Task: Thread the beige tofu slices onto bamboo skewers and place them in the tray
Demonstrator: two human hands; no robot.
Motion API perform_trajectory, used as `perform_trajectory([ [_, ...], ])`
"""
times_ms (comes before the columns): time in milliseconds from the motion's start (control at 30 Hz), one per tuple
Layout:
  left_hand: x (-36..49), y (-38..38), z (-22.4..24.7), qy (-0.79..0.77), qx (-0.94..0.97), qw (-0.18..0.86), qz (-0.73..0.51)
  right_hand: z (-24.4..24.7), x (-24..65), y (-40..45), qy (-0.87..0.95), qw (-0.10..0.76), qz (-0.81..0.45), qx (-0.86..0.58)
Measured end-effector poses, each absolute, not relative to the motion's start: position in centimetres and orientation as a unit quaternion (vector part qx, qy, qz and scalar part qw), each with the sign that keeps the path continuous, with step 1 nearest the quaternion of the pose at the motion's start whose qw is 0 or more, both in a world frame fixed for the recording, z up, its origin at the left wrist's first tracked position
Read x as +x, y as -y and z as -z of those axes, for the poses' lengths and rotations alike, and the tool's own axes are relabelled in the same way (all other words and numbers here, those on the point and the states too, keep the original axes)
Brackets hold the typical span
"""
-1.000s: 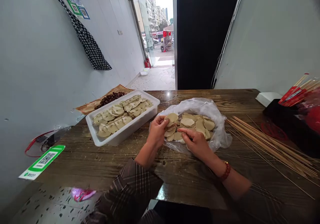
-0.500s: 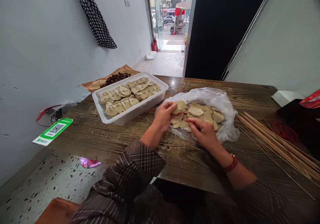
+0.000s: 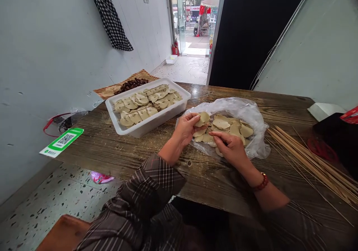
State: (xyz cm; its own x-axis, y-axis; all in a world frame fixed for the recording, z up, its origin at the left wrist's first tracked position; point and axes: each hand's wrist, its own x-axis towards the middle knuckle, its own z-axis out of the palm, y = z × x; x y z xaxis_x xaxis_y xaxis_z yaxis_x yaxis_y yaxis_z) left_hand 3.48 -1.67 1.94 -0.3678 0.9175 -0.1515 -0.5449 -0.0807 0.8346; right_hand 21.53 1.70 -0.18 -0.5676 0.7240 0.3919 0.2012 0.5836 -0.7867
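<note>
My left hand (image 3: 186,128) pinches a pale round slice (image 3: 203,119) over the near left part of an open plastic bag (image 3: 258,131). Between finger and thumb, my right hand (image 3: 229,146) holds a thin stick (image 3: 209,127), its tip pointing at the slice. Several loose pale slices (image 3: 222,123) lie in the bag beneath and behind both hands. Left of the bag, a white tub (image 3: 148,125) holds rows of slices threaded on sticks (image 3: 143,113). Whether the stick has pierced the slice is too small to tell.
A bundle of wooden sticks (image 3: 313,161) lies on the table's right side, beside red scissors (image 3: 321,149). Dark red fruit (image 3: 132,85) rests on paper behind the tub. A green and white QR card (image 3: 63,143) is at the left edge.
The whole view has shifted slightly. The stick in my right hand now shows more clearly against the slice in my left hand; both hands keep their grip.
</note>
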Motion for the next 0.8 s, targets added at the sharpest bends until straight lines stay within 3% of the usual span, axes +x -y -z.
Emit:
perform_trajectory([
  [800, 4.26, 1.62, -1.88, -0.475, 0.259, 0.453, -0.709, -0.03, 21.40, -2.01, 0.803, 0.354, -0.388, -0.282],
])
